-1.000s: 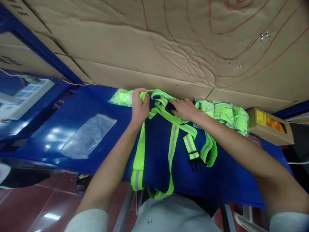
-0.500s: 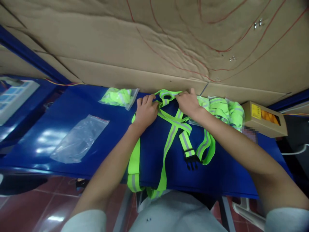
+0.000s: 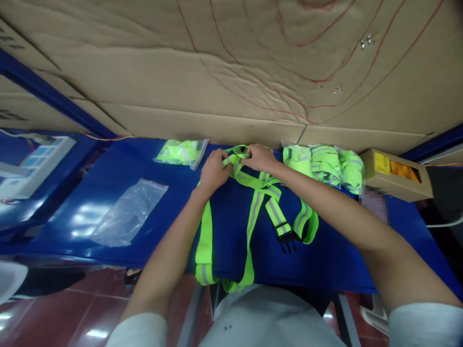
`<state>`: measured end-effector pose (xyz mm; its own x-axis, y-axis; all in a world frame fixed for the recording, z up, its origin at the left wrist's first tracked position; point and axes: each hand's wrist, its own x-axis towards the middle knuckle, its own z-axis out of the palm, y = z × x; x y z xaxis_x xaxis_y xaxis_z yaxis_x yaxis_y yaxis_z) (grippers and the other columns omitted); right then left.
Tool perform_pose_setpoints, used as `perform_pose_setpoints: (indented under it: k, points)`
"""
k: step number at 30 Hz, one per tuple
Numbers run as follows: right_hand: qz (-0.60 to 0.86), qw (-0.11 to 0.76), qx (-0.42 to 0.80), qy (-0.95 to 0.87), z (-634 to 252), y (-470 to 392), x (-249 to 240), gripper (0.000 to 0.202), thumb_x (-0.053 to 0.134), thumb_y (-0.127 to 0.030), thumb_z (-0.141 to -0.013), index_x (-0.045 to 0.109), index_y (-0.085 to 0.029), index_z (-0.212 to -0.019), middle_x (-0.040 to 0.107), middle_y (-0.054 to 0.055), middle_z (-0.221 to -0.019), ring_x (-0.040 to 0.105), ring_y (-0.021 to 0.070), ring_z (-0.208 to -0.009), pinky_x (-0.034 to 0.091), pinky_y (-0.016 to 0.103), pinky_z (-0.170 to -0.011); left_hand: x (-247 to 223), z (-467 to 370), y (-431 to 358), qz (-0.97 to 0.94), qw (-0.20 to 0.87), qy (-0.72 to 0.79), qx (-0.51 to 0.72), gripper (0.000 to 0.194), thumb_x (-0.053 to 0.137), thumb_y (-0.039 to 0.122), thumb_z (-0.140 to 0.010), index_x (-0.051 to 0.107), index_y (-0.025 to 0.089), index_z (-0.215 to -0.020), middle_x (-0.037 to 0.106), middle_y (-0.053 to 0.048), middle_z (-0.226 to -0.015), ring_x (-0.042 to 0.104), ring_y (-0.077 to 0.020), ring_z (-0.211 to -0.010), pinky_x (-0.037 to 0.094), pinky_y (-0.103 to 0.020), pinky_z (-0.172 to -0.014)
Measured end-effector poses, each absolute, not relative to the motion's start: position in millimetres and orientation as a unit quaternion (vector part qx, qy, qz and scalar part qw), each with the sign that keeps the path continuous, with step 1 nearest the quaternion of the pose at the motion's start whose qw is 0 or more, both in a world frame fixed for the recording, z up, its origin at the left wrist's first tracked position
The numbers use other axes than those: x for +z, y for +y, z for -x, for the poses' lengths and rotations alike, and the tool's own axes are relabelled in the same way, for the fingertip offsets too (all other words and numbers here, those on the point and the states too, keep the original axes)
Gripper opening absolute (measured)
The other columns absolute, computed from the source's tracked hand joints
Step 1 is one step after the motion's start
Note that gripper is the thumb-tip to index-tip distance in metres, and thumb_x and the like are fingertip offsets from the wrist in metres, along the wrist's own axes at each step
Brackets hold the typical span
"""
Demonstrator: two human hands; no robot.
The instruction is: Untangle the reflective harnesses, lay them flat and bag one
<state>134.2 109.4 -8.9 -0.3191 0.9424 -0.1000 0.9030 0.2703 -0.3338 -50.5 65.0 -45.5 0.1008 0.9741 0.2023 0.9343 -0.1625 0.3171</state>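
Note:
A neon yellow-green harness of straps with grey reflective stripes (image 3: 255,207) is spread on the blue table, its lower loops hanging over the front edge. My left hand (image 3: 214,169) pinches a strap at the harness's upper left. Close beside it, my right hand (image 3: 261,158) has its fingers closed on the upper strap. The fingertips partly hide the strap between them. A black buckle (image 3: 286,237) lies at the end of a short strap, right of centre, near a curled strap loop.
Bagged green straps (image 3: 181,152) lie at the back left, and several more bags (image 3: 325,164) at the back right beside a cardboard box (image 3: 397,175). An empty clear bag (image 3: 130,212) lies left. Cardboard (image 3: 152,72) rises behind the blue table (image 3: 311,270).
My right hand has moved left, closer to my left hand, and the upper strap is bunched between them. The camera view has shifted slightly.

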Motion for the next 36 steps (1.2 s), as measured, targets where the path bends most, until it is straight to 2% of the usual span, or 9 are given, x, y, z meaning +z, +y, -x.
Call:
perform_pose_setpoints:
  k: [2,8,15,19,22,25,29,31,36]
  points:
    - [0.586,0.051,0.151,-0.794,-138,109,-9,0.033,0.07,-0.04,-0.091,0.07,-0.018,-0.115,0.071,0.018,-0.133,0.064,0.0383,-0.13,0.048,0.053,-0.108,-42,49,61,-0.742,0.05,0.644,0.179,0.027,0.06,0.024,-0.092,0.062,0.019,-0.119,0.067,-0.017,-0.125,0.065,-0.0328,-0.12,0.054,-0.046,-0.101]
    - [0.578,0.07,0.114,-0.805,-158,85,-2,0.071,0.075,-0.016,-0.08,0.054,-0.015,-0.147,0.051,0.024,-0.161,0.046,0.0427,-0.151,0.031,0.064,-0.126,-17,49,46,-0.735,0.006,0.647,0.201,0.062,0.066,0.034,-0.092,0.051,0.017,-0.15,0.047,-0.025,-0.158,0.039,-0.0464,-0.155,0.039,-0.064,-0.122]
    - [0.545,0.179,0.142,-0.807,-182,99,36,0.051,0.051,-0.034,-0.104,0.051,-0.012,-0.15,0.061,0.02,-0.152,0.062,0.0297,-0.136,0.051,0.045,-0.113,34,64,54,-0.748,-0.004,0.589,0.307,0.063,0.047,0.016,-0.095,0.047,0.02,-0.157,0.049,-0.019,-0.161,0.054,-0.0386,-0.146,0.05,-0.056,-0.118]
    - [0.545,0.324,0.174,-0.753,-196,137,55,0.043,0.046,-0.035,-0.107,0.056,-0.015,-0.144,0.066,0.016,-0.145,0.065,0.0264,-0.131,0.052,0.045,-0.11,59,63,69,-0.744,-0.005,0.575,0.342,0.068,0.05,0.01,-0.09,0.05,0.026,-0.155,0.053,-0.011,-0.16,0.065,-0.033,-0.132,0.051,-0.052,-0.117]
    - [0.524,0.379,0.168,-0.744,-209,154,67,0.04,0.041,-0.032,-0.109,0.058,-0.018,-0.141,0.069,0.012,-0.14,0.065,0.0238,-0.131,0.052,0.046,-0.111,71,65,81,-0.736,-0.006,0.563,0.376,0.062,0.053,0.012,-0.091,0.051,0.022,-0.153,0.057,-0.012,-0.157,0.062,-0.0313,-0.134,0.047,-0.052,-0.12]
    - [0.518,0.356,0.135,-0.766,-220,151,72,0.042,0.038,-0.026,-0.109,0.058,-0.017,-0.144,0.069,0.011,-0.141,0.064,0.0234,-0.131,0.051,0.046,-0.113,75,68,87,-0.715,-0.022,0.592,0.372,0.054,0.053,0.02,-0.097,0.052,0.019,-0.15,0.059,-0.013,-0.154,0.052,-0.033,-0.146,0.041,-0.056,-0.125]
    - [0.568,0.281,0.043,-0.772,-214,127,69,0.044,0.044,-0.02,-0.103,0.06,-0.014,-0.144,0.063,0.016,-0.148,0.061,0.0304,-0.135,0.049,0.049,-0.115,61,61,85,-0.683,-0.021,0.659,0.314,0.051,0.054,0.032,-0.099,0.052,0.021,-0.149,0.054,-0.014,-0.158,0.041,-0.0389,-0.154,0.031,-0.07,-0.124]
    - [0.584,0.247,0.051,-0.772,-203,116,64,0.04,0.049,-0.02,-0.102,0.064,-0.015,-0.138,0.063,0.016,-0.148,0.063,0.0304,-0.132,0.049,0.046,-0.114,52,53,83,-0.68,-0.012,0.676,0.284,0.051,0.057,0.033,-0.097,0.054,0.022,-0.147,0.059,-0.018,-0.153,0.048,-0.0423,-0.15,0.036,-0.071,-0.119]
    - [0.584,0.153,0.168,-0.779,-171,108,39,0.031,0.049,-0.026,-0.104,0.072,-0.02,-0.124,0.078,0.012,-0.124,0.072,0.0279,-0.118,0.054,0.039,-0.102,48,40,77,-0.668,0.01,0.692,0.274,0.047,0.055,0.036,-0.1,0.055,0.024,-0.145,0.072,-0.02,-0.133,0.066,-0.0464,-0.128,0.045,-0.07,-0.109]
